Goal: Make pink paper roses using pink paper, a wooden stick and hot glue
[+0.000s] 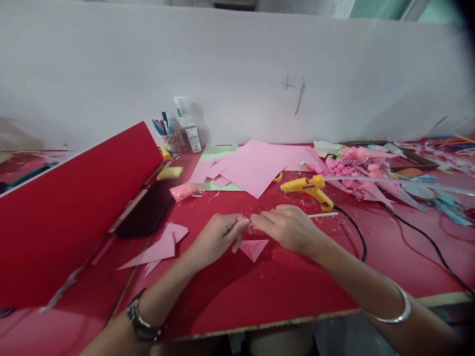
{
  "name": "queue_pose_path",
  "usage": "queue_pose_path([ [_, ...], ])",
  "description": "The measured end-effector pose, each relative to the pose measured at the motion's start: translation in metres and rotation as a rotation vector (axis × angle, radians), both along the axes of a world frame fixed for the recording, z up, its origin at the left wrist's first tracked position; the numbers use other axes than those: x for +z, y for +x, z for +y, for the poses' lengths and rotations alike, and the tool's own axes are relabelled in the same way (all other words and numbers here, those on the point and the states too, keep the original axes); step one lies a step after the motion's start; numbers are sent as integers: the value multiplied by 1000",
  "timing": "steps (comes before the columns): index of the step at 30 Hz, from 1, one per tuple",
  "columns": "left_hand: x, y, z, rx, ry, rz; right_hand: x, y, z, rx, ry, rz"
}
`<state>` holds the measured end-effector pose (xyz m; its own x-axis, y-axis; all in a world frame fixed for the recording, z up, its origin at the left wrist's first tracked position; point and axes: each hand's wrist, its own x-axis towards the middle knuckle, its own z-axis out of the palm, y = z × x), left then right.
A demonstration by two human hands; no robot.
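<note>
My left hand [218, 236] is closed in a pinch on a small pink piece of paper [245, 223], which looks rolled or folded. From the other side, the closed fingers of my right hand [287, 226] meet the same piece; most of it is hidden by the fingertips. Just below them, a pink paper triangle [254, 249] lies on the red tabletop. A thin white stick [323, 215] shows beyond my right hand, and I cannot tell whether it touches the hand. Cut pink paper pieces [163, 247] rest left of my left hand.
A yellow glue gun [308, 188] with a black cord [354, 225] lies beyond my right hand. Pink sheets [256, 165] are at the back, with pink decorations [356, 165] rightward. Leftward are a dark phone [146, 210], a leaning red board [81, 198], a pen cup [171, 142] and a bottle [191, 133].
</note>
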<state>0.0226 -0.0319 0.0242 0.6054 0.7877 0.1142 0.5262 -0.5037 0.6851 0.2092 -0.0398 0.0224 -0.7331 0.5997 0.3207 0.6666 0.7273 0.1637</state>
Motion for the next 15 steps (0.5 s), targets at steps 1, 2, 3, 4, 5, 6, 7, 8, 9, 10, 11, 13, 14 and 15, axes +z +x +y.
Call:
queue_pose_path([
  [1, -1, -1, 1, -16, 104, 56, 1, 1, 0, -8, -72, 17],
  [2, -3, -1, 1, -28, 223, 121, 1, 2, 1, -13, -158, 42],
  [3, -4, -1, 2, -38, 353, 184, 3, 4, 1, -12, -251, 78],
  [4, -5, -1, 2, -51, 488, 239, 4, 5, 2, 2, -350, 121],
  [5, -6, 0, 2, -70, 617, 279, 5, 7, 3, 30, -456, 165],
  [6, -7, 0, 2, -96, 729, 305, 7, 8, 4, 69, -562, 207],
  [7, -8, 1, 2, -123, 817, 320, 8, 9, 4, 116, -666, 241],
  [8, -8, 1, 2, -148, 878, 326, 10, 10, 5, 159, -753, 265],
  [9, -9, 1, 2, -164, 912, 329, 10, 10, 5, 190, -810, 279],
  [10, -9, 1, 2, -161, 925, 326, 10, 10, 5, 197, -822, 282],
  [11, -9, 1, 2, -134, 918, 324, 9, 9, 5, 178, -780, 279],
  [13, -9, 0, 2, -34, 816, 309, 6, 6, 5, 102, -562, 249],
  [14, -7, -1, 1, 14, 711, 292, 4, 5, 6, 67, -407, 222],
  [15, -6, 0, 0, 44, 573, 265, 2, 3, 6, 50, -250, 185],
])
